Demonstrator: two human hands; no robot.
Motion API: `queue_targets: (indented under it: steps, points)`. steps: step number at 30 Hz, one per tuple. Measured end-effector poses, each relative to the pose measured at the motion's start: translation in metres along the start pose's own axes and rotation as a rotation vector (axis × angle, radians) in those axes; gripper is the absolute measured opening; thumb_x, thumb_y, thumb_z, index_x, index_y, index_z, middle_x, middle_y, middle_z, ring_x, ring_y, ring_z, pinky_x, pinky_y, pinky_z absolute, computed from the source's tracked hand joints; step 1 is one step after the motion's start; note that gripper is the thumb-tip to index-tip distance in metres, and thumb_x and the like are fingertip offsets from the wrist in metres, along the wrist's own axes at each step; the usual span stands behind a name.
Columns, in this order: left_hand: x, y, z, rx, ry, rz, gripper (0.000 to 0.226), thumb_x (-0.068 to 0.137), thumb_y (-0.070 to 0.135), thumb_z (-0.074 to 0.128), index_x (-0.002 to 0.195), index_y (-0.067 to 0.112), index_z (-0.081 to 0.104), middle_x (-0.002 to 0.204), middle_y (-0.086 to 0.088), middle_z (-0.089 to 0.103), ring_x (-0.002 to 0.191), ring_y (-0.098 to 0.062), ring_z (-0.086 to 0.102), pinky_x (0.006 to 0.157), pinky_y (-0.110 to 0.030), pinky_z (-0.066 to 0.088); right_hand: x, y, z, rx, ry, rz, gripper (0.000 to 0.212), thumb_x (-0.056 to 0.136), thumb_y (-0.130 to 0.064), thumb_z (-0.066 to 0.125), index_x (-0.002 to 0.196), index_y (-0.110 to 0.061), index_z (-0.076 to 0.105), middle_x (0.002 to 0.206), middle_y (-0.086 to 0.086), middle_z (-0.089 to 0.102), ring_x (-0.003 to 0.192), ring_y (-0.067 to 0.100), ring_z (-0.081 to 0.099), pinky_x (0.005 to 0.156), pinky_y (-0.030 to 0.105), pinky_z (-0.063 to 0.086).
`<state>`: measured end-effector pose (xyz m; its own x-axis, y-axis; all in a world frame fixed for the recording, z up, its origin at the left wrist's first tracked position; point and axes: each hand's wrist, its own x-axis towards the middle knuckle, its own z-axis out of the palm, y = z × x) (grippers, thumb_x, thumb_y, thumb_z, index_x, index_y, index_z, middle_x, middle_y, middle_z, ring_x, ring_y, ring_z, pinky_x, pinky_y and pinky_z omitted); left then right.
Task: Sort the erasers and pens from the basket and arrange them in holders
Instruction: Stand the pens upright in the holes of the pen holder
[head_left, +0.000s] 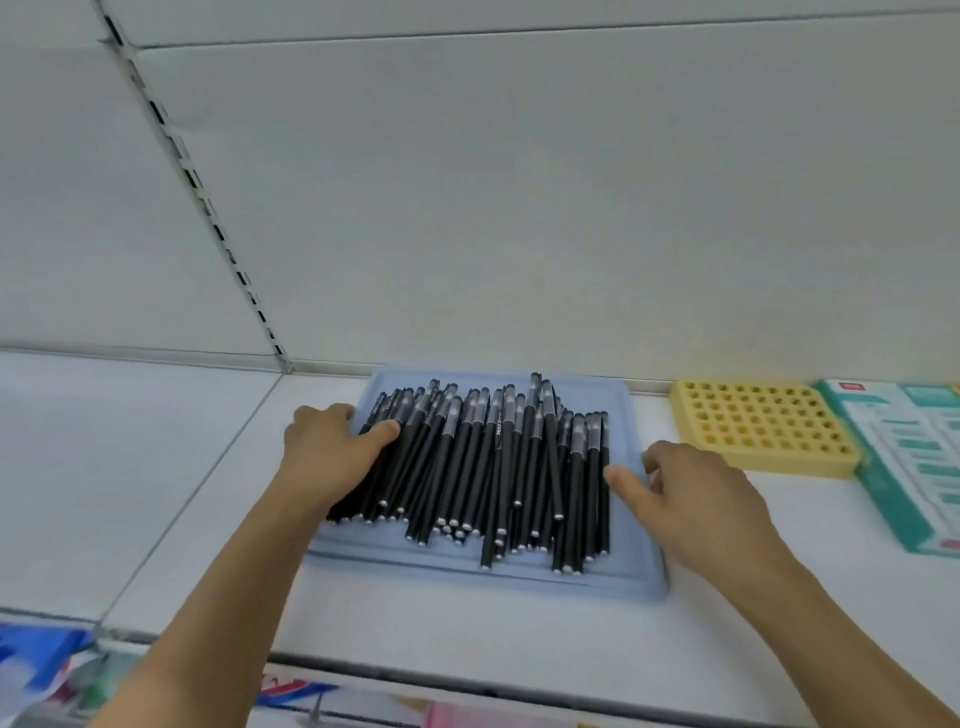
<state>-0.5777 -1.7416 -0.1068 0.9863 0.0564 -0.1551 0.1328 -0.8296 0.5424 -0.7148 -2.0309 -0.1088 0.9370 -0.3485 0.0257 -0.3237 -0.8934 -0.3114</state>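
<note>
Grip state: left hand (332, 447) lies on the left edge of the pen pile (483, 467), fingers fairly straight, thumb pressing the outermost pens, nothing curled round a pen as far as I can see. Fingertips on the far side are partly hidden behind the knuckles. Right hand (696, 493) is at the pile's right edge, thumb tip touching or almost touching the outermost pen; can't tell which. Its fingers are loosely bent and apart, holding nothing.

Pens: black barrels with grey translucent caps, lying roughly parallel, caps toward the back wall, stacked in several layers, so the lower ones are covered. Too blurred to count. 1 barrel carries white print, not readable.

Pile sits on a pale blue tray (639, 571), which rests on a white shelf (197, 493). Tray's left rim is partly under the left forearm.

Right of the tray, well apart: yellow holder (763, 431) with a grid of round holes, all holes that show look unfilled. Just beyond the holder, a teal-and-white printed card or pack (904, 467), cut off by the frame edge, text illegible.

Below the shelf's front edge: blurred coloured items, blue, pink, green; can't identify. Both forearms are cropped at the bottom.
</note>
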Motion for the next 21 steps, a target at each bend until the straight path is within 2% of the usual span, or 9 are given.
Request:
queue_targets:
  steps: [3, 5, 8, 9, 11, 13, 16, 17, 21]
  points:
    - [0.005, 0.006, 0.006, 0.080, -0.038, 0.031, 0.068, 0.085, 0.059, 0.057, 0.129, 0.008, 0.054, 0.124, -0.017, 0.047, 0.114, -0.035, 0.050, 0.101, -0.048, 0.044, 0.000, 0.004, -0.003, 0.059, -0.015, 0.039, 0.047, 0.093, -0.055, 0.046, 0.097, -0.010, 0.060, 0.088, 0.003, 0.063, 0.080, 0.022, 0.061, 0.073, 0.035, 0.052]
    - [0.003, 0.006, 0.005, 0.171, -0.030, 0.054, 0.070, 0.087, 0.061, 0.053, 0.133, 0.008, 0.050, 0.126, -0.017, 0.044, 0.118, -0.035, 0.045, 0.103, -0.045, 0.040, 0.000, 0.003, -0.003, 0.049, -0.031, 0.049, 0.047, 0.094, -0.056, 0.045, 0.099, -0.011, 0.060, 0.088, 0.002, 0.063, 0.080, 0.021, 0.061, 0.070, 0.033, 0.051]
    - [-0.015, 0.017, 0.003, 0.324, 0.191, 0.265, 0.063, 0.090, 0.059, 0.050, 0.132, 0.012, 0.050, 0.125, -0.014, 0.046, 0.121, -0.033, 0.039, 0.098, -0.042, 0.036, -0.003, -0.004, -0.005, -0.110, 0.015, 0.048, 0.047, 0.094, -0.058, 0.040, 0.105, -0.016, 0.055, 0.088, -0.004, 0.059, 0.074, 0.019, 0.058, 0.054, 0.028, 0.039]
    - [-0.025, 0.027, 0.004, 0.275, 0.260, 0.377, 0.052, 0.090, 0.058, 0.051, 0.120, 0.016, 0.057, 0.116, -0.010, 0.051, 0.116, -0.032, 0.044, 0.092, -0.041, 0.038, -0.004, -0.007, -0.005, -0.135, 0.084, 0.033, 0.046, 0.095, -0.058, 0.040, 0.109, -0.016, 0.051, 0.090, -0.005, 0.058, 0.072, 0.019, 0.056, 0.051, 0.028, 0.034]
    - [-0.047, 0.050, 0.007, 0.126, 0.201, 0.515, 0.037, 0.085, 0.065, 0.050, 0.082, 0.028, 0.055, 0.084, 0.007, 0.054, 0.091, -0.022, 0.057, 0.069, -0.033, 0.042, -0.005, -0.019, -0.004, -0.078, 0.249, -0.029, 0.040, 0.094, -0.057, 0.043, 0.111, -0.020, 0.046, 0.087, -0.008, 0.056, 0.065, 0.018, 0.053, 0.048, 0.028, 0.030]
    - [-0.062, 0.070, 0.018, 0.178, 0.076, 0.510, 0.051, 0.074, 0.081, 0.045, 0.079, 0.031, 0.051, 0.079, 0.014, 0.055, 0.074, -0.010, 0.058, 0.058, -0.028, 0.041, -0.001, -0.033, -0.005, 0.011, 0.287, -0.092, 0.034, 0.092, -0.059, 0.045, 0.099, -0.025, 0.050, 0.072, -0.014, 0.052, 0.060, 0.012, 0.052, 0.046, 0.025, 0.028]
    - [-0.064, 0.084, 0.030, 0.498, 0.042, 0.462, 0.084, 0.065, 0.088, 0.050, 0.116, 0.021, 0.050, 0.115, 0.004, 0.054, 0.095, -0.018, 0.061, 0.066, -0.030, 0.045, 0.014, -0.051, -0.006, -0.035, 0.171, -0.090, 0.044, 0.084, -0.071, 0.045, 0.082, -0.029, 0.054, 0.065, -0.013, 0.052, 0.062, 0.010, 0.053, 0.047, 0.024, 0.028]
    - [-0.061, 0.086, 0.031, 0.533, 0.021, 0.436, 0.087, 0.066, 0.085, 0.054, 0.120, 0.017, 0.048, 0.120, -0.001, 0.052, 0.097, -0.021, 0.059, 0.066, -0.030, 0.043, 0.019, -0.056, -0.005, -0.073, 0.145, -0.084, 0.048, 0.082, -0.074, 0.046, 0.078, -0.027, 0.054, 0.063, -0.011, 0.053, 0.059, 0.010, 0.052, 0.047, 0.024, 0.028]
    - [-0.050, 0.094, 0.023, 0.452, -0.070, 0.431, 0.051, 0.074, 0.062, 0.067, 0.077, 0.016, 0.045, 0.079, 0.004, 0.051, 0.066, -0.013, 0.046, 0.052, -0.027, 0.033, 0.036, -0.070, 0.000, -0.034, 0.046, -0.043, 0.049, 0.082, -0.061, 0.061, 0.059, -0.021, 0.044, 0.051, -0.007, 0.046, 0.045, 0.011, 0.043, 0.045, 0.024, 0.026]
